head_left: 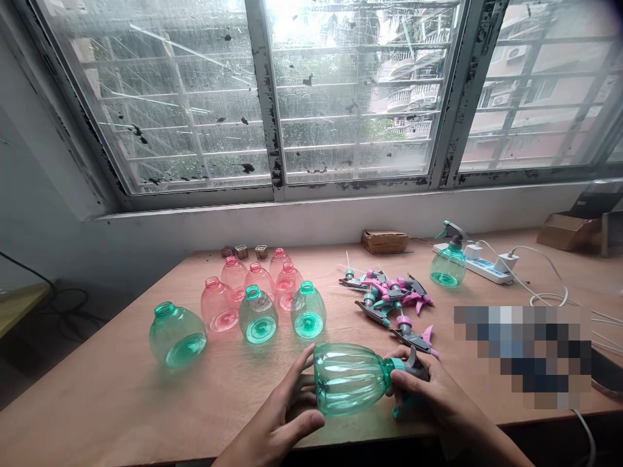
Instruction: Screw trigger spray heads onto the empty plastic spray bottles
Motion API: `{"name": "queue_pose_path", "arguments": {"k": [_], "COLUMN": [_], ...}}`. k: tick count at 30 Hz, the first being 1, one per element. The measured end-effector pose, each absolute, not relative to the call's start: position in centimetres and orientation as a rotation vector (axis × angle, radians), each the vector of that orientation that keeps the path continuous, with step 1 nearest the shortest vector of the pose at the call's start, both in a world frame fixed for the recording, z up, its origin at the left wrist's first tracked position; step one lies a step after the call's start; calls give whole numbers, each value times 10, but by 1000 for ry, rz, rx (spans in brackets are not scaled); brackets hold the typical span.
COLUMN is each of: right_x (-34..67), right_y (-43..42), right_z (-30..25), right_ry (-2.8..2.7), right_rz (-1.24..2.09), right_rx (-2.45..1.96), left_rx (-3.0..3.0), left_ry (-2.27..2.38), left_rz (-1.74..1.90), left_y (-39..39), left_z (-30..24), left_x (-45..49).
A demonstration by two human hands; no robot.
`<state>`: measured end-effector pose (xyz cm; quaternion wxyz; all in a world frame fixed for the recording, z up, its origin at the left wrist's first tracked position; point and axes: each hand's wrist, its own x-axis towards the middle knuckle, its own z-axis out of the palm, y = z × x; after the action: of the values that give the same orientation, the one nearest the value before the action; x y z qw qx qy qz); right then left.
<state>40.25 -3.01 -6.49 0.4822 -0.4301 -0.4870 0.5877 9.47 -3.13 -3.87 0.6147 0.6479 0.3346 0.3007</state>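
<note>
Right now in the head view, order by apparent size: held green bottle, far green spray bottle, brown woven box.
1. held green bottle, nearest the camera
2. far green spray bottle
3. brown woven box

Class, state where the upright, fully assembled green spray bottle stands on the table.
In the head view, the green spray bottle stands right of centre, beside the white power strip and behind the loose spray heads.

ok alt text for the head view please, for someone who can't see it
Two hands hold a green bottle sideways at a wooden table: the left hand cups its base, the right hand grips the spray head at its neck. Behind are empty pink and green bottles and loose spray heads.
</note>
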Motion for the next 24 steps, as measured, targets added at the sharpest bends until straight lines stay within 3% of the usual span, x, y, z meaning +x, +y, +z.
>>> {"name": "queue_pose_path", "arguments": {"k": [24], "right_x": [401], "right_y": [-30], "right_z": [-67], "right_ry": [-1112], "right_rz": [1430], "right_rx": [-1024], "left_rx": [1523], "left_ry": [767], "left_rz": [678], "left_y": [-31], "left_z": [-33], "left_x": [98]}}
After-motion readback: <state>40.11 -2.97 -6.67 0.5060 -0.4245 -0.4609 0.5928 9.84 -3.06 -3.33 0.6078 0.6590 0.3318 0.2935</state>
